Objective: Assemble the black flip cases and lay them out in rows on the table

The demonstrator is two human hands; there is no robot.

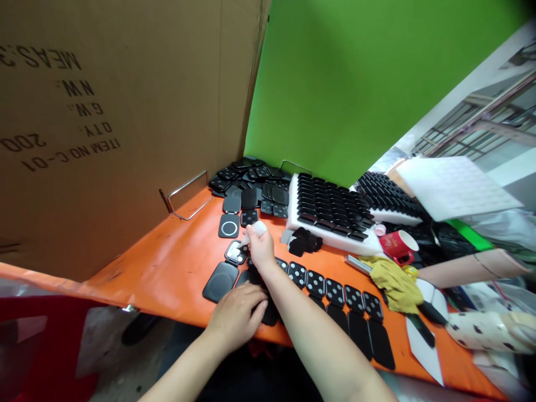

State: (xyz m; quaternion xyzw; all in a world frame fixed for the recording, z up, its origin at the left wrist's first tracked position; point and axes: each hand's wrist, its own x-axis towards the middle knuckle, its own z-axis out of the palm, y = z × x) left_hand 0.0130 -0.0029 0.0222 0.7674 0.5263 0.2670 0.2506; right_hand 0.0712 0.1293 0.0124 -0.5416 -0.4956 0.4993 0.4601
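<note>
My right hand [260, 245] is closed around a small white bottle [256, 229], its tip down at a black square part [235, 252] with a shiny face on the orange table [176, 262]. My left hand [238, 315] lies with its fingers pressed flat on a black part [268, 312] near the table's front edge. A row of several black parts with white dots [335, 291] runs to the right of my hands, each joined to a plain black flap.
A heap of black parts [251, 178] lies at the back by a large cardboard box [117, 111]. A white tray [330, 212] holds rows of black pieces. A red mug [397, 245], a yellow cloth [396, 282] and a green wall [355, 84] are to the right.
</note>
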